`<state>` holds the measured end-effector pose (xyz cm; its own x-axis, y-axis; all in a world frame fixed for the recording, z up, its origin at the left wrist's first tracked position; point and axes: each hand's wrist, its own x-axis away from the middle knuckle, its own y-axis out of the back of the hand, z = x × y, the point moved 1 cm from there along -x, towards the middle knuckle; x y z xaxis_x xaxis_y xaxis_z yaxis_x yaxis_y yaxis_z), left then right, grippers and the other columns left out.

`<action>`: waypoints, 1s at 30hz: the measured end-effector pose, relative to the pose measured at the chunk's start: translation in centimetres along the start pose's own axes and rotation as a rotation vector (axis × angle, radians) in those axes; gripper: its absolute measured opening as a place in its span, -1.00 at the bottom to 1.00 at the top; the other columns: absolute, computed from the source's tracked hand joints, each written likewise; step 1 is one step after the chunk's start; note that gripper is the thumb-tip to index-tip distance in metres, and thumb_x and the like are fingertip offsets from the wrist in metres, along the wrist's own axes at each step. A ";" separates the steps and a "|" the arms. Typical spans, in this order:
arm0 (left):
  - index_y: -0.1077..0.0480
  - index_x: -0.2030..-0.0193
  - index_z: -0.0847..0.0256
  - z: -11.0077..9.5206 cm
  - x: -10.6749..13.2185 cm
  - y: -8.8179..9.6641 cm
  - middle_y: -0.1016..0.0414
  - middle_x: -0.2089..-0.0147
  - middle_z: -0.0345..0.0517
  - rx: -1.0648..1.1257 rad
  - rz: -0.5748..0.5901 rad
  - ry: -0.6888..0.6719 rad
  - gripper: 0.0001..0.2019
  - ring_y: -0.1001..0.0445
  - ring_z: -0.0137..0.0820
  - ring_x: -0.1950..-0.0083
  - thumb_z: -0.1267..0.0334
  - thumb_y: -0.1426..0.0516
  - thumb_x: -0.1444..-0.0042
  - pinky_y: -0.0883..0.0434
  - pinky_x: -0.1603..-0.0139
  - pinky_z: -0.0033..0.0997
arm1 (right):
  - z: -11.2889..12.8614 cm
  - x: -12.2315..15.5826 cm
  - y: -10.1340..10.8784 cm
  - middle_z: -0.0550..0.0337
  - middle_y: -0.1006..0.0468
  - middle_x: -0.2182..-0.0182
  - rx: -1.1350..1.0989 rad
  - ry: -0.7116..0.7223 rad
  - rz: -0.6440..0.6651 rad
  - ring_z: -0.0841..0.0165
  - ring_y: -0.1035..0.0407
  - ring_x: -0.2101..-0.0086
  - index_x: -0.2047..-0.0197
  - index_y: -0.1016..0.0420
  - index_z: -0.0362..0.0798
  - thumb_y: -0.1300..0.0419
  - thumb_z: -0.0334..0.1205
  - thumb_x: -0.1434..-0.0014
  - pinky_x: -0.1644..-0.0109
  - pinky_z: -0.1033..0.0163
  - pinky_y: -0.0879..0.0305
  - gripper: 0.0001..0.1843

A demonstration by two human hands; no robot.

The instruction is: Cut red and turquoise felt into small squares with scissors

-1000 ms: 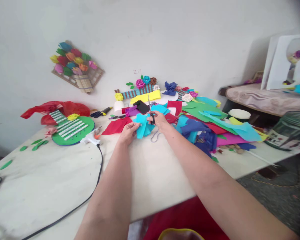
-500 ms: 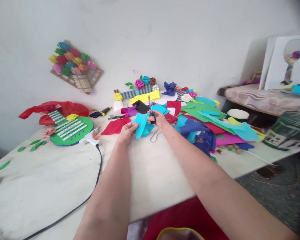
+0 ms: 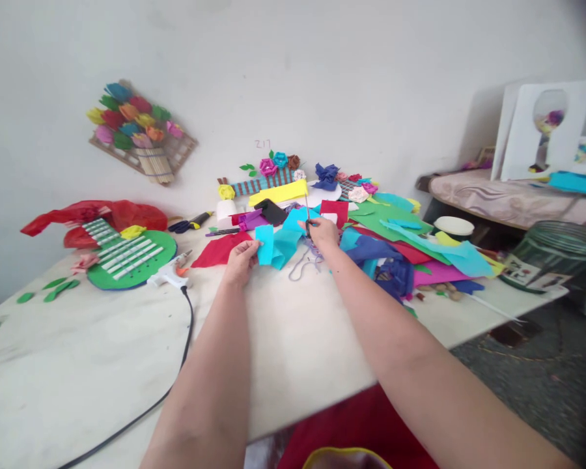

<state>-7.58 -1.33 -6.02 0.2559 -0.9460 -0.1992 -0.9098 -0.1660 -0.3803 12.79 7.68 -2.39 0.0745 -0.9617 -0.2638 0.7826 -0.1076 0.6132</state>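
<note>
Pinched in my left hand is the left end of a light blue crepe paper strip, which stretches in loose folds toward the right. My right hand is closed on a pair of scissors, their blades pointing up and away from me. Whether the right fingers also grip the strip's far end, I cannot make out. Purple-grey yarn lies loosely on the table just below the strip. Red paper rests flat to the left of my left hand.
On the left are a white glue gun with a black cord and a green guitar-shaped craft. Coloured paper is heaped at right, beside a glass jar. A yellow-black tool lies toward the back.
My hands have moved apart, spreading the blue paper from a bunched piece into a longer strip. The scissors have shifted right with my right hand. The view has turned slightly.
</note>
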 end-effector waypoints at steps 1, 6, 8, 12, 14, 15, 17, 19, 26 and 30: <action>-0.39 0.49 0.30 0.0 0.0 0.0 -0.40 0.54 -0.20 0.015 -0.012 -0.003 -0.69 -0.35 -0.52 0.54 0.16 -0.36 0.31 -0.30 0.50 -0.53 | -0.1 0.1 0.1 0.06 -0.56 0.22 0.068 -0.016 -0.052 0.14 -0.40 0.14 0.13 -0.52 0.03 -0.10 0.11 -0.03 0.17 0.17 -0.30 -0.56; -0.39 0.47 0.29 -0.2 -0.2 0.1 -0.45 0.51 -0.14 0.086 -0.085 -0.008 -0.69 -0.44 -0.41 0.44 0.16 -0.35 0.30 -0.39 0.37 -0.41 | -0.3 0.1 0.0 -0.03 -0.54 0.21 0.209 -0.049 -0.098 0.07 -0.38 0.12 0.19 -0.55 0.00 -0.09 0.14 -0.02 0.12 0.11 -0.26 -0.54; -0.38 0.50 0.28 -0.3 -0.2 0.2 -0.44 0.52 -0.14 0.109 -0.100 -0.012 -0.71 -0.44 -0.42 0.45 0.19 -0.35 0.31 -0.40 0.37 -0.40 | -0.6 -0.2 -0.1 -0.06 -0.54 0.21 0.234 -0.043 -0.092 0.05 -0.39 0.13 0.19 -0.55 -0.02 -0.08 0.14 -0.03 0.13 0.09 -0.26 -0.54; -0.38 0.51 0.28 -0.2 -0.3 0.3 -0.44 0.53 -0.14 0.093 -0.104 -0.012 -0.74 -0.43 -0.42 0.46 0.20 -0.33 0.29 -0.39 0.38 -0.42 | -1.1 -0.7 -0.2 -0.07 -0.54 0.19 0.284 -0.041 -0.065 0.05 -0.39 0.12 0.17 -0.54 -0.03 -0.07 0.13 -0.03 0.12 0.08 -0.26 -0.53; -0.37 0.52 0.28 -0.2 -0.3 0.3 -0.44 0.52 -0.13 0.076 -0.095 -0.008 -0.74 -0.42 -0.42 0.46 0.20 -0.32 0.28 -0.38 0.39 -0.42 | -1.3 -0.7 -0.2 -0.09 -0.53 0.18 0.314 -0.046 -0.051 0.06 -0.39 0.12 0.15 -0.53 -0.04 -0.08 0.11 -0.04 0.12 0.09 -0.26 -0.53; -0.37 0.52 0.28 -0.1 -0.3 0.3 -0.44 0.52 -0.12 0.069 -0.090 -0.005 -0.75 -0.42 -0.42 0.46 0.21 -0.32 0.28 -0.38 0.40 -0.43 | -1.4 -0.7 -0.1 -0.11 -0.53 0.17 0.327 -0.048 -0.047 0.06 -0.39 0.12 0.15 -0.53 -0.06 -0.08 0.09 -0.04 0.12 0.09 -0.27 -0.53; -0.36 0.52 0.29 -0.2 -0.2 0.2 -0.44 0.52 -0.12 0.057 -0.080 0.007 -0.75 -0.42 -0.43 0.47 0.21 -0.32 0.28 -0.37 0.40 -0.43 | -1.4 -0.6 0.0 -0.16 -0.51 0.17 0.349 -0.050 -0.043 0.03 -0.39 0.13 0.15 -0.52 -0.11 -0.08 0.04 -0.05 0.13 0.06 -0.27 -0.55; -0.36 0.51 0.29 -0.2 -0.2 0.1 -0.43 0.52 -0.13 0.046 -0.066 0.022 -0.74 -0.42 -0.43 0.48 0.22 -0.32 0.29 -0.36 0.42 -0.45 | -1.5 -0.4 0.2 -0.21 -0.50 0.16 0.364 -0.056 -0.040 0.01 -0.39 0.12 0.15 -0.52 -0.14 -0.09 -0.02 -0.06 0.12 0.03 -0.27 -0.57; -0.34 0.53 0.30 -0.3 0.0 0.2 -0.38 0.57 -0.19 -0.016 -0.015 0.059 -0.72 -0.36 -0.49 0.55 0.21 -0.32 0.32 -0.32 0.51 -0.50 | -0.9 0.1 0.7 -0.20 -0.49 0.15 0.445 -0.081 -0.027 0.07 -0.38 0.11 0.12 -0.49 -0.17 -0.15 -0.03 -0.04 0.10 0.10 -0.27 -0.57; -0.33 0.50 0.30 -0.2 0.0 0.4 -0.40 0.55 -0.18 -0.043 -0.016 0.077 -0.70 -0.39 -0.46 0.53 0.19 -0.32 0.31 -0.37 0.48 -0.46 | -0.5 0.3 0.9 -0.15 -0.51 0.16 0.505 -0.095 -0.046 0.14 -0.40 0.13 0.10 -0.49 -0.16 -0.13 -0.04 -0.05 0.12 0.19 -0.29 -0.57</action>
<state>-8.01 -1.49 -5.98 0.2459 -0.9614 -0.1233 -0.9195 -0.1912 -0.3435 13.84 7.39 -2.32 -0.0276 -0.9693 -0.2444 0.3862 -0.2359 0.8917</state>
